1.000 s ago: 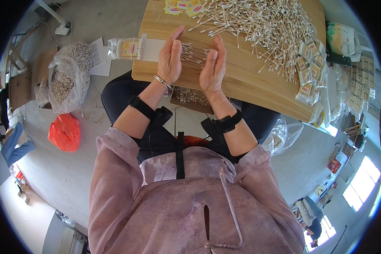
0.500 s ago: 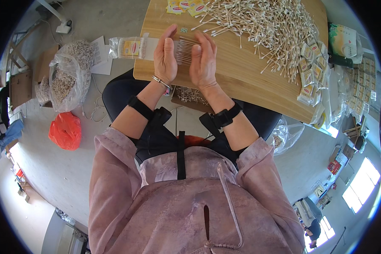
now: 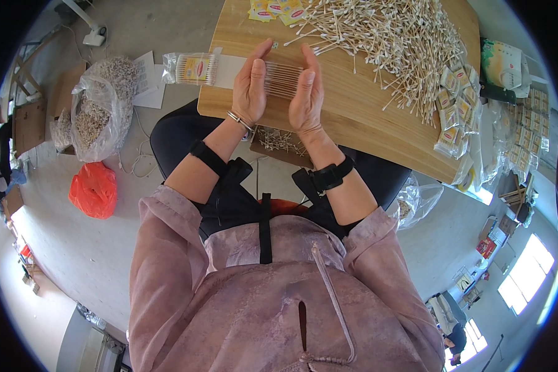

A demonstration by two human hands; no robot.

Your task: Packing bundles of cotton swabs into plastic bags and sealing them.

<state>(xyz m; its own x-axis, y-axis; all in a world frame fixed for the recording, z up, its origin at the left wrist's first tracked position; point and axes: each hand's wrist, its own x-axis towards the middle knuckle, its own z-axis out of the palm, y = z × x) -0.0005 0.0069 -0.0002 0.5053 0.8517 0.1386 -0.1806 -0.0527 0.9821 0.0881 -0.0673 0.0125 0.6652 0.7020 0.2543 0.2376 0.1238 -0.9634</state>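
A flat row of cotton swabs (image 3: 283, 80) lies on the wooden table between my two hands, its sticks running from one palm toward the other. My left hand (image 3: 250, 93) stands on edge at the row's left end, fingers stretched out and palm facing inward. At the right end my right hand (image 3: 306, 102) faces it, fingers extended and thumb raised. The swab tips next to the palms are partly hidden. Left of my left hand, a clear packet of swabs with a yellow label (image 3: 195, 68) sits by a white strip (image 3: 228, 69) at the table edge.
A large heap of loose swabs (image 3: 378, 37) covers the far right of the wooden table (image 3: 366, 124). Yellow cards (image 3: 276, 9) lie at the back; filled packets (image 3: 456, 111) pile up on the right. A bag of swabs (image 3: 96, 121) and a red bag (image 3: 93, 191) are on the floor.
Both hands have shifted slightly right. The right fingers, earlier bent over the row, are now straighter and farther from the left hand, showing more of the swabs.
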